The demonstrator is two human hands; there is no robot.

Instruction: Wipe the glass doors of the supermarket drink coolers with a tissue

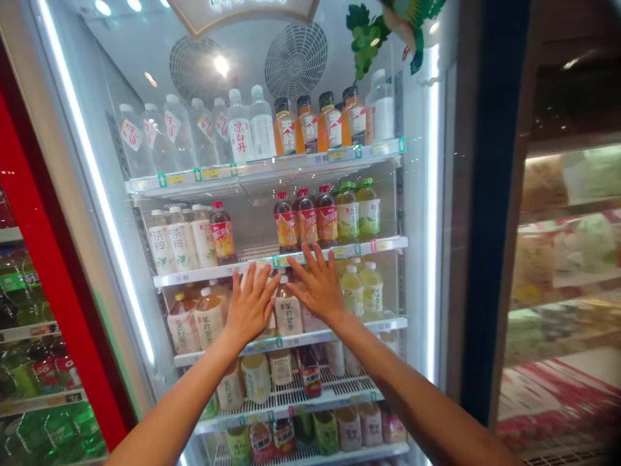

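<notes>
My left hand (251,305) is held out with its fingers spread, in front of the middle shelves of a lit drinks fridge. Beside it, my right hand (317,285) is also spread and holds nothing. Between the two hands shows a tea bottle (288,309) with a white label. Just above my right hand stand dark bottles with red caps (306,219). A similar red-capped bottle (223,234) is above my left hand. Whether my hands touch a glass door or only hover, I cannot tell.
Clear water bottles (180,133) and orange bottles with black caps (330,122) line the top shelf. Green-labelled bottles (359,208) stand at the right. Lower shelves (291,401) hold more drinks. A red-framed cooler (53,310) is on the left, packaged goods (567,259) on the right.
</notes>
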